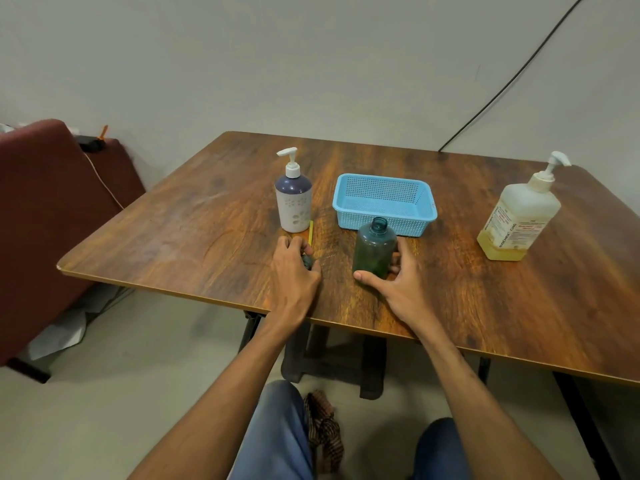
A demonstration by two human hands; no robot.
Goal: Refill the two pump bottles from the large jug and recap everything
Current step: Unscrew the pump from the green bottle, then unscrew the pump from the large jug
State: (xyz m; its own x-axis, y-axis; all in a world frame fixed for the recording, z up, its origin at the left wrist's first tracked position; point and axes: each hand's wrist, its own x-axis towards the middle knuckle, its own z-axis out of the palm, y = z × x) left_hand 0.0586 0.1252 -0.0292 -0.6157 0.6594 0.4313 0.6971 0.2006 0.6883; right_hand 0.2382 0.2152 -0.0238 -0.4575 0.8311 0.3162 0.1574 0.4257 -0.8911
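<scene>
A green bottle stands upright near the table's front edge with its neck uncapped. My right hand is wrapped around its lower body. My left hand rests on the table to the left, closed over a dark pump cap whose yellow-green tube sticks out away from me. A white and purple pump bottle stands capped just behind my left hand. At the far right stands the large translucent jug with a white pump top and a little yellow liquid at its bottom.
A light blue perforated basket sits directly behind the green bottle. The wooden table ends close to my hands. A maroon sofa stands at the left. A black cable runs down the wall.
</scene>
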